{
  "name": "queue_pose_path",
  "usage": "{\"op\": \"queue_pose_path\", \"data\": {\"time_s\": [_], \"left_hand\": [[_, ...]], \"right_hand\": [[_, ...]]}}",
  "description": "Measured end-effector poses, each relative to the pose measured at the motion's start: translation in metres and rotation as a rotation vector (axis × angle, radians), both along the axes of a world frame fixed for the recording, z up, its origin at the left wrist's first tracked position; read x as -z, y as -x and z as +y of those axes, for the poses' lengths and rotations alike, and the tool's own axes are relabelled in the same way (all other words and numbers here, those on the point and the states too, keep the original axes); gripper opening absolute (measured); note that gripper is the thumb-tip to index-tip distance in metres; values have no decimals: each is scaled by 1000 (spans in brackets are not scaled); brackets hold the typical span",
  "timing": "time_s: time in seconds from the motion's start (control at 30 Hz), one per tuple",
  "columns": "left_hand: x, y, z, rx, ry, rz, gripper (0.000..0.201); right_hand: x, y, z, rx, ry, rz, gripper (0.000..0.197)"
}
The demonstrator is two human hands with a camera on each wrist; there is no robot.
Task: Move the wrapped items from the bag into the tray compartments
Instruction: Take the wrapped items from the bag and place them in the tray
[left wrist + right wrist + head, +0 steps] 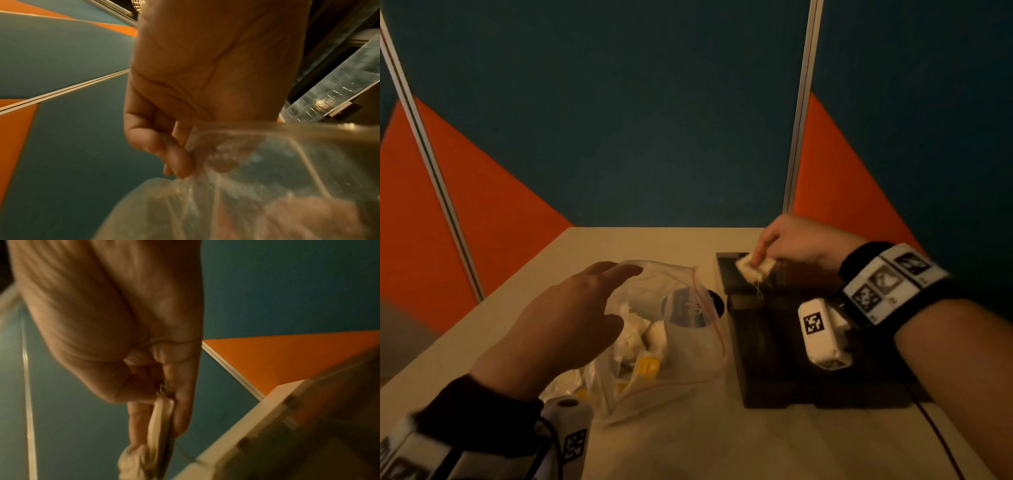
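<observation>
The right hand [796, 241] pinches a pale wrapped item [755, 269] between thumb and fingers [183, 410], holding it over the far left compartment of the dark tray [774, 394]; a thin thread hangs from the wrapping, and whether the item touches the tray floor cannot be told. From the right wrist view the wrapped item [158, 426] sits clamped between the fingertips, its bunched end pointing down. The left hand [558, 325] reaches over the mouth of the clear plastic bag [688, 342]; seen from the head its fingers look extended, but the left wrist view shows the fingertips [180, 164] curled and nipping a fold of the bag [236, 186] film. The bag lies on the tabletop [688, 445] just left of the tray, its red-lined zip edge open toward the tray, and inside it sit more pale wrapped items [640, 335] with some yellow pieces [649, 366] below them. Both wrists wear dark bands carrying white camera modules [822, 332] printed with black square markers. Behind the tabletop stand teal partition panels [619, 120] with orange triangles and pale metal posts
</observation>
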State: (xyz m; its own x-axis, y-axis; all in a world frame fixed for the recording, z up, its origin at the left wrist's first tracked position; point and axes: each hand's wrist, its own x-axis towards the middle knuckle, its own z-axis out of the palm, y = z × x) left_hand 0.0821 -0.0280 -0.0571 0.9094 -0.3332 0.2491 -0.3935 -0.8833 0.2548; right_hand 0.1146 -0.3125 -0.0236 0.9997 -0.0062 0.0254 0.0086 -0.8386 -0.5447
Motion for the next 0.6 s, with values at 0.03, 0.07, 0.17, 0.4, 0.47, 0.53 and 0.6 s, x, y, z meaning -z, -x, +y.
{"op": "queue_pose_path", "data": {"time_s": [0.03, 0.07, 0.17, 0.4, 0.47, 0.53, 0.6], "left_hand": [[-1, 1, -1, 8, -3, -2, 69], [-2, 2, -3, 18, -3, -3, 68], [-3, 6, -6, 47, 8, -3, 68], [-5, 10, -11, 58, -14, 4, 71], [-5, 9, -10, 55, -7, -6, 72], [-5, 8, -9, 55, 1, -11, 73], [-4, 8, -10, 56, 12, -10, 74]], "right_hand": [[12, -7, -1, -42, 98, 75, 18], [23, -14, -1, -94, 208, 175, 20], [52, -38, 1, -215, 557, 487, 30], [66, -59, 7, -238, 818, 586, 42], [53, -51, 10, -259, 655, 412, 32], [25, -30, 18, -210, 371, 123, 16], [-7, -2, 33, -203, 115, -138, 19]]}}
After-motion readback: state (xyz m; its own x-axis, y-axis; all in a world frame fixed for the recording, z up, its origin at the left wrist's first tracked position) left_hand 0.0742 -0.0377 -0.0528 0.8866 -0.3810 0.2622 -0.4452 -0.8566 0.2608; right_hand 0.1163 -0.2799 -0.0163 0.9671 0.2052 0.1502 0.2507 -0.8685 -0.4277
